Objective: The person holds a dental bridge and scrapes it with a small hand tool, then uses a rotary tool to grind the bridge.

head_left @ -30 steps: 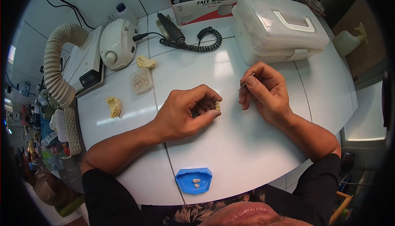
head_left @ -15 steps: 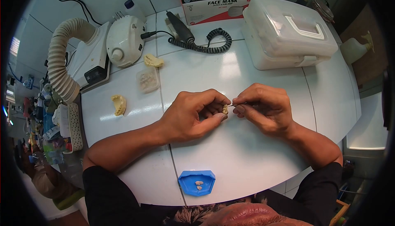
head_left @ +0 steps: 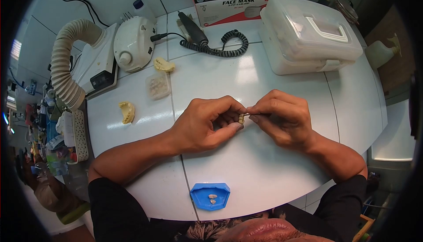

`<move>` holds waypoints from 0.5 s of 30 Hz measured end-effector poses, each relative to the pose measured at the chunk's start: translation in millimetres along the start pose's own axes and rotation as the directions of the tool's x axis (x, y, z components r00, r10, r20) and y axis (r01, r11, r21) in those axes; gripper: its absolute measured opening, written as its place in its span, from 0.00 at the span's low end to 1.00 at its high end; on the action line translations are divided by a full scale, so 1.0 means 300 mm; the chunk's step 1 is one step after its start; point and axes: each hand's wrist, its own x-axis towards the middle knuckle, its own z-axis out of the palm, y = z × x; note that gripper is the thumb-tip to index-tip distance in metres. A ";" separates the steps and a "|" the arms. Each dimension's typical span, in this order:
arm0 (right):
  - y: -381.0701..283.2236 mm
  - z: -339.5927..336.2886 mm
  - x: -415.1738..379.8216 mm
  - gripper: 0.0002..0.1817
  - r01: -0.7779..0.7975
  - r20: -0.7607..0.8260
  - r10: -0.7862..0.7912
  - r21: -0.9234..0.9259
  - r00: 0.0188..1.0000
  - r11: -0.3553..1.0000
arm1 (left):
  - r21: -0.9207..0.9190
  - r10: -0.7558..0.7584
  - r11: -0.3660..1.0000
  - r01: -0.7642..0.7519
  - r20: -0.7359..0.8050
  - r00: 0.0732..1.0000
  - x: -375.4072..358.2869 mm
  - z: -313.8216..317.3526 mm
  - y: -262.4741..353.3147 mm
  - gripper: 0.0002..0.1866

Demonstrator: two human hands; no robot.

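Observation:
Between the thumb and fingers of my left hand (head_left: 203, 121) is a small yellowish piece with tooth-like shapes (head_left: 241, 118), partly hidden by the fingers. My right hand (head_left: 285, 116) pinches a thin, dark instrument (head_left: 248, 114), and its tip reaches the upper part of that piece. Most of the instrument is covered by the right fingers, so its exact kind does not show. Both hands are over the middle of the white table, fingertips almost meeting. Nearer my body sits a blue tray (head_left: 197, 203) with two small pale pieces (head_left: 213, 196) in it.
Yellow dental casts (head_left: 127, 112) and a small clear box of pale bits (head_left: 158, 86) lie to the left. Behind them stand a hose unit (head_left: 66, 61) and a white control box (head_left: 134, 44). A corded handpiece (head_left: 194, 29) and a lidded case (head_left: 310, 35) are at the back.
My right hand has shifted slightly left, bringing its fingertips and the thin instrument closer to the yellowish piece. My left hand stays nearly in place.

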 end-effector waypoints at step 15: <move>-0.026 -0.005 -0.006 0.10 -0.035 0.022 0.037 -0.079 0.999 0.996 | 0.032 -0.027 0.999 0.029 -0.064 0.998 -0.002 0.006 0.004 0.14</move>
